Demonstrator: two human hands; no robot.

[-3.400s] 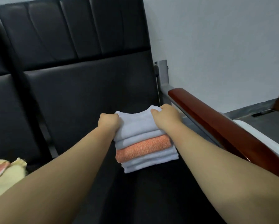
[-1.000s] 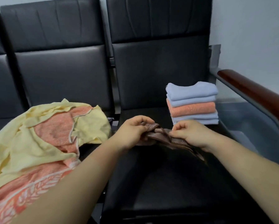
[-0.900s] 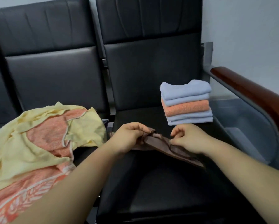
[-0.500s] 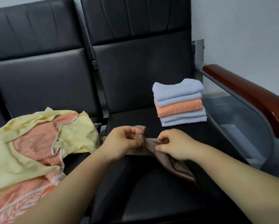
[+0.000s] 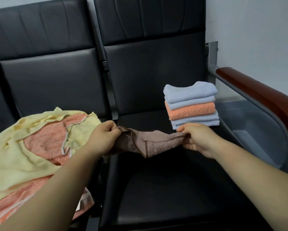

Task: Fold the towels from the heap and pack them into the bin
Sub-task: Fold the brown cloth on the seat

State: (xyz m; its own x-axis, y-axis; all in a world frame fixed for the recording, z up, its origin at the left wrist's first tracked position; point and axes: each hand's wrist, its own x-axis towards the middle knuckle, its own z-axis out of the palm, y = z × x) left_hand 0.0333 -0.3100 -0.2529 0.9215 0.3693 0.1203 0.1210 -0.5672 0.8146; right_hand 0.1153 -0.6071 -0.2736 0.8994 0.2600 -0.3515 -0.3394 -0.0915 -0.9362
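Head view, looking down over two bare forearms at a row of black padded seats: one brown towel [image 5: 150, 145] is stretched between the hands, held just above the right-hand seat [image 5: 165, 189] near its left edge and sagging to a point in the middle. The left hand [image 5: 103, 139] has its fingers curled and clamped on the towel's left end; the right hand [image 5: 198, 139] pinches the other end between thumb and curled fingers, knuckles up. At the back right corner of the same seat stands one stack [image 5: 191, 105] of folded towels, five layers counted from the top — two pale blue, one orange, two pale blue — with folded edges facing forward and the right hand's knuckles just in front of its lowest layer. On the left-hand seat [image 5: 53, 80] lies the heap [image 5: 31, 147] of unfolded towels: pale yellow cloth crumpled over orange cloth, with an orange piece bearing white stripes spilling over the seat's front edge beneath the left forearm; how many towels it holds cannot be told. One red-brown wooden armrest [image 5: 260, 99] on a grey metal frame bounds the right-hand seat's right edge. Beyond and below it sits one grey bin [image 5: 256, 130] — only grey inner wall and floor show in the part visible. A pale wall [image 5: 256, 30] rises behind.
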